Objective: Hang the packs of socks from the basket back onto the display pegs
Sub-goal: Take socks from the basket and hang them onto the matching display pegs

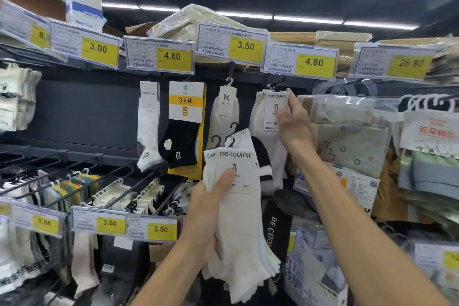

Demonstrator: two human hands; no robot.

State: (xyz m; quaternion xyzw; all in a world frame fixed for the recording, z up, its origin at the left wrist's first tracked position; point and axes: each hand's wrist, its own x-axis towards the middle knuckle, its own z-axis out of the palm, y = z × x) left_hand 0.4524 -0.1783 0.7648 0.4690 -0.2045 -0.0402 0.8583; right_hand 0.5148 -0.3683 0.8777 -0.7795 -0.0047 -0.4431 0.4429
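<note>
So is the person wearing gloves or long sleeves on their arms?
No gloves, and no sleeves in view. The left hand and right hand are bare, with no rings showing. The left forearm and right forearm are bare too, with no watch or bracelet at either wrist.

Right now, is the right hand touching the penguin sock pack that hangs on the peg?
Touching. The head view shows the right hand pinching the card of the hanging pack, thumb on its front, fingers behind its edge.
</note>
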